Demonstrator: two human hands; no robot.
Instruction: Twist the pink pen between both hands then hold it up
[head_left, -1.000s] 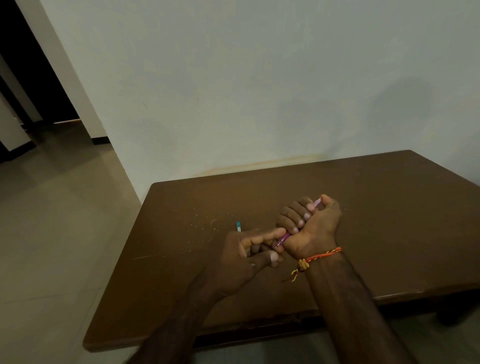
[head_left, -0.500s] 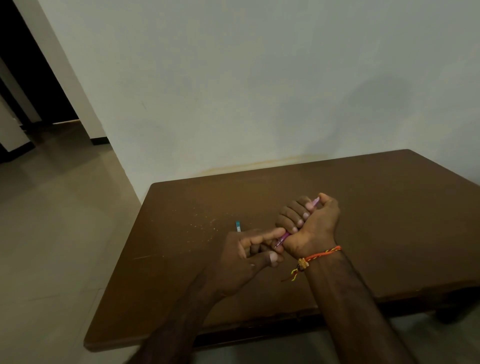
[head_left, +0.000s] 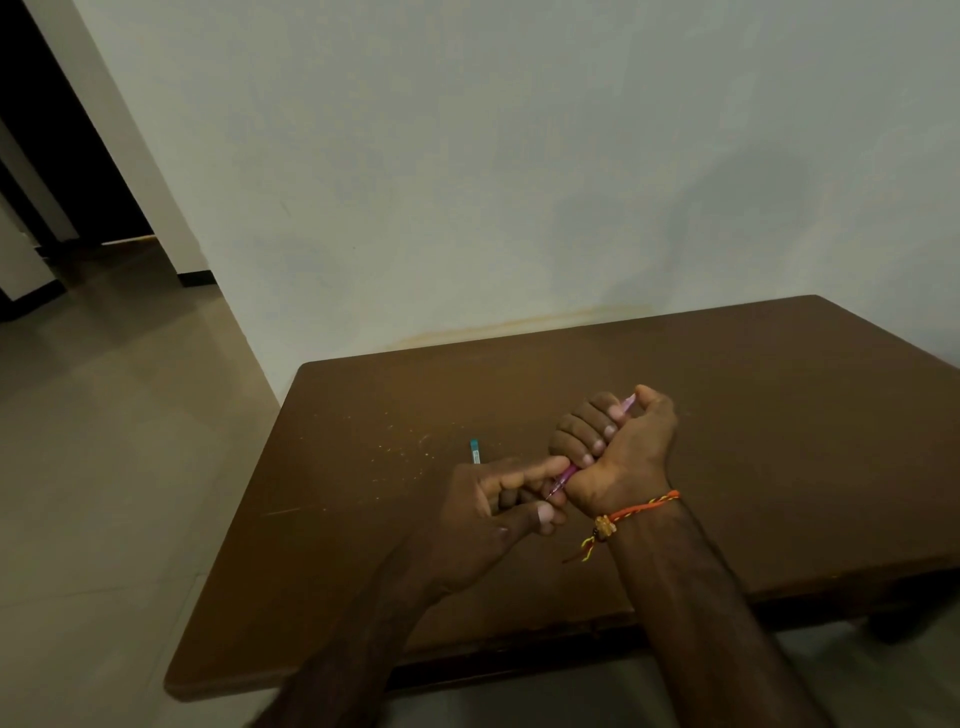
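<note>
— Hands? Pen?
— Right hand (head_left: 618, 447) fisted round pink pen (head_left: 566, 475), left hand (head_left: 498, 504) pinching its tip, above brown table (head_left: 779, 441), mid-surface.
— Surroundings?
— Pale wall behind; tiled floor (head_left: 104, 441) left; teal piece (head_left: 475, 451) nearby.

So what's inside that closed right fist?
A pink pen runs through the right hand; its ends poke out by the thumb and below. The left hand pinches the lower tip. The fingers hide its middle.

pink pen (head_left: 567, 474) mostly hidden inside right hand (head_left: 621, 447), table (head_left: 779, 467) cut off right
</note>
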